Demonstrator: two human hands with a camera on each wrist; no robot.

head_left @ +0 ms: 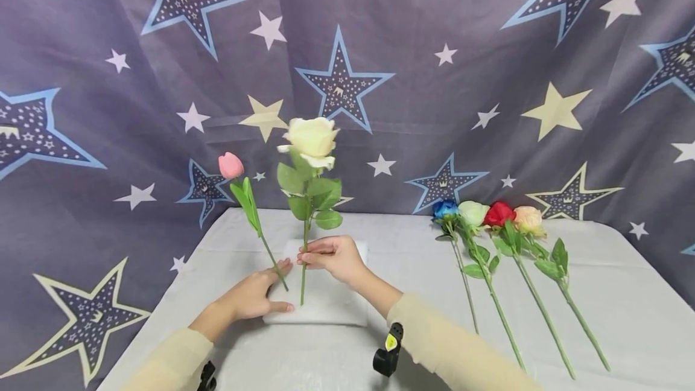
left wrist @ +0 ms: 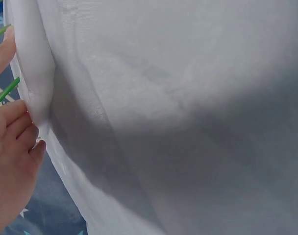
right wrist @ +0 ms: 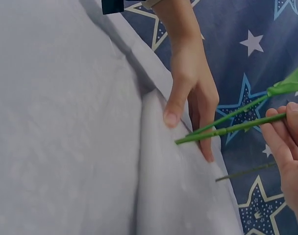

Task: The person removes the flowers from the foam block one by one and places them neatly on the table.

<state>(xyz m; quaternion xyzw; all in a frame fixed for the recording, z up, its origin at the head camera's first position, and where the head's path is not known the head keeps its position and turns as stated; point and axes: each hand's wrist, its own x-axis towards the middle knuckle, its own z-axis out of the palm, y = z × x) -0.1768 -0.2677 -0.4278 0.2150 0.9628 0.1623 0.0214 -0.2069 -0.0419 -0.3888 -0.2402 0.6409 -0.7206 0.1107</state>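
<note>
A cream-white rose (head_left: 311, 140) stands nearly upright, its green stem pinched between the thumb and fingers of my right hand (head_left: 338, 258). The stem's lower end is over the white foam block (head_left: 339, 303); whether it has entered the foam I cannot tell. In the right wrist view, that hand (right wrist: 288, 161) is at the right edge. My left hand (head_left: 247, 297) rests on the block's left side, thumb and fingers spread apart. Between them a pink tulip (head_left: 231, 166) leans left, its stem (head_left: 274, 261) ending at the block.
On the right of the white-covered table (head_left: 412, 264) lie a blue rose (head_left: 446, 209), a pale green-white rose (head_left: 473, 213), a red rose (head_left: 499, 214) and a peach rose (head_left: 529, 221), stems toward me. A star-patterned curtain (head_left: 402, 11) hangs behind the table.
</note>
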